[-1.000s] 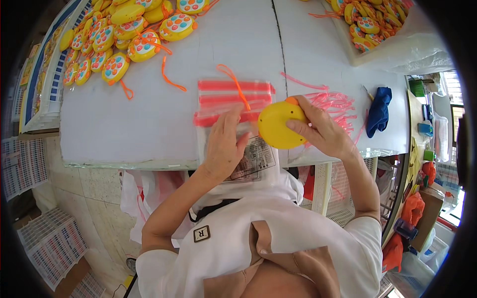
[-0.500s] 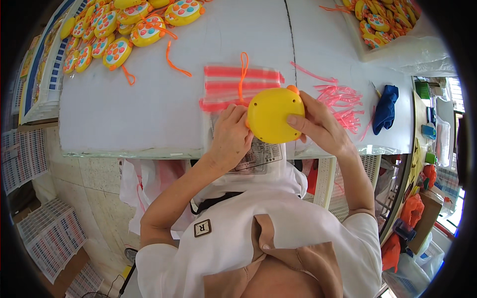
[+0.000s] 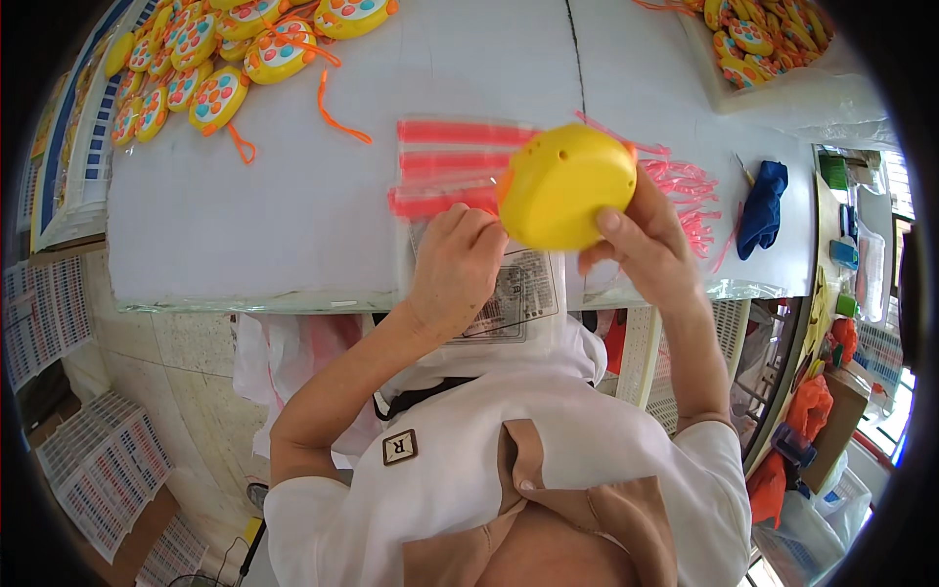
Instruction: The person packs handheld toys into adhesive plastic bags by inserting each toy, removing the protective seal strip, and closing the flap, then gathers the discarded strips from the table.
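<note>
A rounded yellow toy (image 3: 567, 196) is in my right hand (image 3: 653, 249), its plain back with small screw holes turned up. My right thumb presses on that back while the fingers curl round its right side. At the toy's left edge, beside a bit of orange trim, my left hand (image 3: 458, 259) is closed with the fingertips pinched together; what they pinch is hidden. Beneath the hands lie pink strips (image 3: 455, 161) in clear plastic and a clear printed bag (image 3: 523, 293) that hangs over the table's front edge.
Many yellow toys with coloured buttons and orange cords (image 3: 220, 98) are heaped at the far left. More fill a clear bag (image 3: 753, 39) at the far right. Thin pink strips (image 3: 690, 191) and a dark blue cloth (image 3: 763, 210) lie to the right. White crates (image 3: 103, 460) stand lower left.
The toy has moved up and right and tilted in my right hand. The orange cord loop that stood above my left fingers is no longer visible. My left hand stays close to the same spot.
</note>
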Tool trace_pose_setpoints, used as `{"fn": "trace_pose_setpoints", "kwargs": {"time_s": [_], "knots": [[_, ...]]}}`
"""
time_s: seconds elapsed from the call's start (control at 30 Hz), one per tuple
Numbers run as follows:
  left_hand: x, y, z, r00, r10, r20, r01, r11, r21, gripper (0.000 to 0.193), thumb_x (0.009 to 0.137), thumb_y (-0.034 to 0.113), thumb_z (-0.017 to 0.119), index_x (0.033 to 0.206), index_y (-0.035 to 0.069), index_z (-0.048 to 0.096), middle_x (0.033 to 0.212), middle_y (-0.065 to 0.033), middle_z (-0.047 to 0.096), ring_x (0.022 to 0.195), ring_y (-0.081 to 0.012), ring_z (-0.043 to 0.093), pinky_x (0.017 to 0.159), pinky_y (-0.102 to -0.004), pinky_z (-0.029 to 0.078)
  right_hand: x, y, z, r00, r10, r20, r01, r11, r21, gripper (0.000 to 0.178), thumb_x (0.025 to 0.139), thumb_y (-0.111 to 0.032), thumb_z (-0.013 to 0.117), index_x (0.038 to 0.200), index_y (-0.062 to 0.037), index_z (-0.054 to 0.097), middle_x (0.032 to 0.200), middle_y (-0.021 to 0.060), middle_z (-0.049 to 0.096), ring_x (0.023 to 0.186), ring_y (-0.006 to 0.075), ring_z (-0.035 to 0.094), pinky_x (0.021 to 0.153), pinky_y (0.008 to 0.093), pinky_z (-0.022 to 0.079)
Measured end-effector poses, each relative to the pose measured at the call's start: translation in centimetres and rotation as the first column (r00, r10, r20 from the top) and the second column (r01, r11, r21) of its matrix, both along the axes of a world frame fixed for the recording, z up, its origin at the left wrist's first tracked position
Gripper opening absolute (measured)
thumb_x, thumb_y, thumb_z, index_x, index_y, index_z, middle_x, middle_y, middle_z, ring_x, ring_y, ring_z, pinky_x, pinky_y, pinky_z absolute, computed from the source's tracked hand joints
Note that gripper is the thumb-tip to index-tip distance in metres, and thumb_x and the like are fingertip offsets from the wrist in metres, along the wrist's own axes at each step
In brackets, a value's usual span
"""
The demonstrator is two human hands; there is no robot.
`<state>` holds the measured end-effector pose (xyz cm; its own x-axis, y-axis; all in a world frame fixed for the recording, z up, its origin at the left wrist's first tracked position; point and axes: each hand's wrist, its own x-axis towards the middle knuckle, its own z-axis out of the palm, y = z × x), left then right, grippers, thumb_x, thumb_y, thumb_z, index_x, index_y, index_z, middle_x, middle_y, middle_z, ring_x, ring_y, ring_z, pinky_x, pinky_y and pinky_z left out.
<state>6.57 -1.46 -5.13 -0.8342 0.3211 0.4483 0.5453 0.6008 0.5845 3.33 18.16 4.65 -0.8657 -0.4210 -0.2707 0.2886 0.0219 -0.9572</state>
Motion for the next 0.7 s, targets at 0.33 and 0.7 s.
{"fn": "trace_pose_setpoints", "kwargs": {"time_s": [0.33,0.7], "knots": [[2.2,-2.3,3.9,0.984,-0.086,-0.155,0.079,0.996,-0.053,0.018,0.069,-0.001,0.069,0.086,-0.003,0.064,0.083,-0.0130,0.062,0.075,-0.0270,0.060,0.072,-0.0343,0.048,1.8,-1.4,-2.5,0.924,0.202,-0.325,-0.046,0.901,0.431,0.046,0.092,-0.008,0.056,0.132,0.0007,0.033,0.078,0.0197,0.061,0.065,0.0329,0.063,0.058,0.0360,0.048],[0.5,-3.4,4.2,0.578,-0.138,0.804,-0.451,0.767,0.457,0.017,0.094,0.005,0.049,0.098,-0.007,0.062,0.079,-0.0056,0.066,0.073,-0.0107,0.064,0.065,-0.0232,0.051,1.6,-0.2,-2.2,0.888,0.264,-0.377,-0.068,0.885,0.461,0.046,0.094,-0.011,0.053,0.135,0.0020,0.038,0.078,0.0136,0.062,0.060,0.0191,0.063,0.058,0.0304,0.051]]}}
